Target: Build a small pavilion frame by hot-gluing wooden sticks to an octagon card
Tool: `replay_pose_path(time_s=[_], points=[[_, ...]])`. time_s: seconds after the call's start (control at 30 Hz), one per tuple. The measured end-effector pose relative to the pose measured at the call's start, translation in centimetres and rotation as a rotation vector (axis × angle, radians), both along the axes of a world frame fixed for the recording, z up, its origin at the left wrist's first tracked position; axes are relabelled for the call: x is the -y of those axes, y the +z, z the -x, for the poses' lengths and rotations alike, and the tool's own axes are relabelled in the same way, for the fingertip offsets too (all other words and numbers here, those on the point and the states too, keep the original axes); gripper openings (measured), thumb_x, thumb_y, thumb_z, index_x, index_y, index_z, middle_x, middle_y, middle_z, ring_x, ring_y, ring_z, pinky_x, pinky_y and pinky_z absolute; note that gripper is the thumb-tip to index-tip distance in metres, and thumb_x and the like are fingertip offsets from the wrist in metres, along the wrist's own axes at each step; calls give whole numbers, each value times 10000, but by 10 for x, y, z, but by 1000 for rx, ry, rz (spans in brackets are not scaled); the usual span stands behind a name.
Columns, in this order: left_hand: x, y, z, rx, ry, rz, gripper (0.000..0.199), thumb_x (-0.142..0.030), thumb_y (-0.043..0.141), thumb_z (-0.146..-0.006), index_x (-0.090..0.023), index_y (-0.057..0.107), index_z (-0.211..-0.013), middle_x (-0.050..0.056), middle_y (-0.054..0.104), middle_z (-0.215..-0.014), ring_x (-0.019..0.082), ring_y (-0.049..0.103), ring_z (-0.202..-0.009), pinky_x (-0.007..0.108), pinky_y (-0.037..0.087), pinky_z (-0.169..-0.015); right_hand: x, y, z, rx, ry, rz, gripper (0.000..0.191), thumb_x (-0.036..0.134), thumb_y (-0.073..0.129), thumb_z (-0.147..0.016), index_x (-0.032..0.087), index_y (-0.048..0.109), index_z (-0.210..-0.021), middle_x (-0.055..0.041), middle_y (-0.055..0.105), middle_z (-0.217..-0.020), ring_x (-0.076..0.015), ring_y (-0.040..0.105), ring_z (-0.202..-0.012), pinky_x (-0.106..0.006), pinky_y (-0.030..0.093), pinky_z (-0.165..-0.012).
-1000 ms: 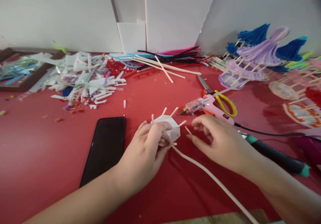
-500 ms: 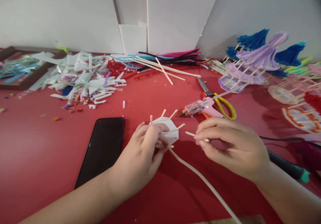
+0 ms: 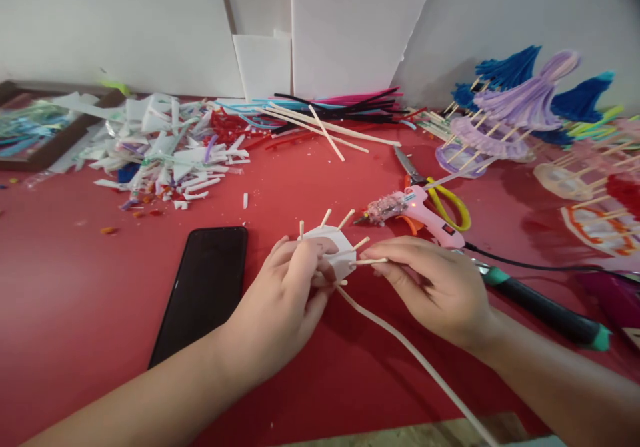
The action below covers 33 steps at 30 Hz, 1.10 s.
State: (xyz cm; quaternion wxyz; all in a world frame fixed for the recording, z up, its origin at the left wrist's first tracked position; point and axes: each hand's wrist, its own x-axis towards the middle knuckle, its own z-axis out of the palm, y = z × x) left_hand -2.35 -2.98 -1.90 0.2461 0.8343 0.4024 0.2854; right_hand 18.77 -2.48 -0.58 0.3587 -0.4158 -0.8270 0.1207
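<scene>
My left hand point(image 3: 295, 287) grips a small white many-sided disc point(image 3: 341, 241), its fingers curled over the near left part. Several short pale sticks point(image 3: 346, 219) stand out around the disc's rim. Between the thumb and fingertips of my right hand point(image 3: 435, 287) is another short stick point(image 3: 371, 261), its left end at the disc's right edge. A long cream strip point(image 3: 410, 361) runs from beneath the disc toward the bottom right. A pink glue gun point(image 3: 417, 210) lies just beyond my right hand.
A black phone point(image 3: 203, 290) lies left of my left hand. Yellow-handled scissors point(image 3: 450, 208) and green-black pliers point(image 3: 547, 307) lie right. Scraps point(image 3: 165, 143) and pipe cleaners point(image 3: 340, 110) lie behind. Small purple point(image 3: 530, 103) and blue fringed models stand at back right.
My right hand has moved left, bringing its stick to the disc's right edge. The glue gun's handle and the pliers' front part have come into view. My left hand has stayed around the disc.
</scene>
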Motion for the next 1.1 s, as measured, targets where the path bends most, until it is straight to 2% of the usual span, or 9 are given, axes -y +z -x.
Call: replay_pose_path(time_s=[0.43,0.8,1.1], points=[[0,1,1,-13,5,11,302,-28,504,-794,-207,409,-1017,40,625,-921,235,601,-1028,447,475,-890,-2,-5,0,35,26,-32,157,84,548,-843,181,623,-941,-43,701,-872,-119,659,-789,-226,540,-720],[1,1,1,-10,6,1,363,-42,500,-801,-200,376,-1102,47,623,-910,227,627,-928,439,485,-865,-1,-6,1,83,37,-33,184,99,507,-867,211,605,-974,-35,697,-875,-133,656,-794,-258,549,-723],[2,0,2,-7,7,-22,367,-36,496,-795,-190,383,-1109,53,624,-896,230,625,-946,420,496,-840,-1,-8,2,57,68,-34,196,68,520,-848,183,615,-974,-45,687,-880,-118,645,-803,-232,541,-743]])
